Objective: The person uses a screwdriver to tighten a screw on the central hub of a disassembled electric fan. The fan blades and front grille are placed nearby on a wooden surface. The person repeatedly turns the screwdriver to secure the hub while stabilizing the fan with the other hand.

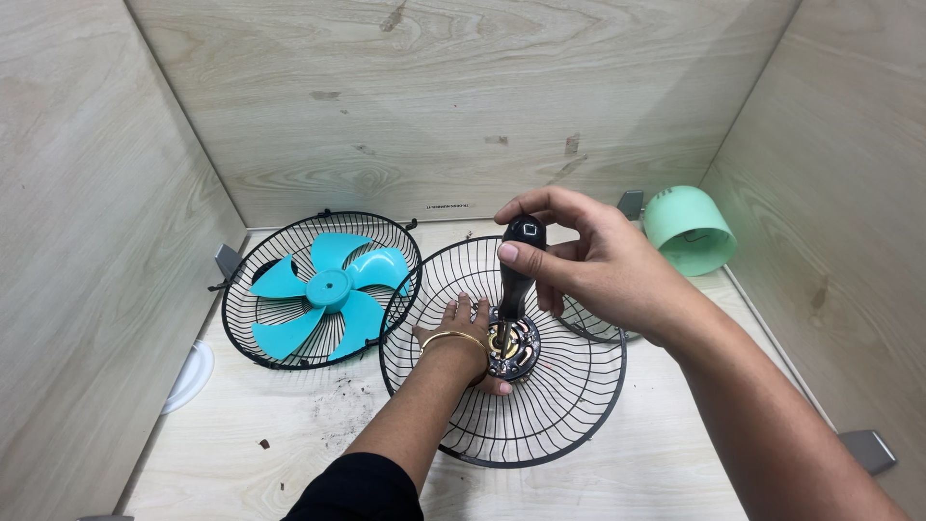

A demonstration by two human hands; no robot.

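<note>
Head view showed our right hand point(588, 260) wrapped tight around a black screwdriver point(516, 280), its tip down at the motor hub point(516, 347) in the middle of the black wire guard point(540, 425). Our left hand point(463, 333) pressed flat, fingers spread, beside that hub; at 9 o'clock lay 1 second guard point(280, 352) holding a teal blade point(328, 289).

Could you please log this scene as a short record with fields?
Setting: wooden table with wooden walls on three sides
Right hand: grips a black screwdriver, upright, tip at the motor hub
Left hand: rests inside the near grille by the hub, gold bangle on the wrist
Far grille: left, tilted, holds a blue fan blade
Other: green cylinder on its side, back right; white disc at left wall; dark crumbs on the table
</note>
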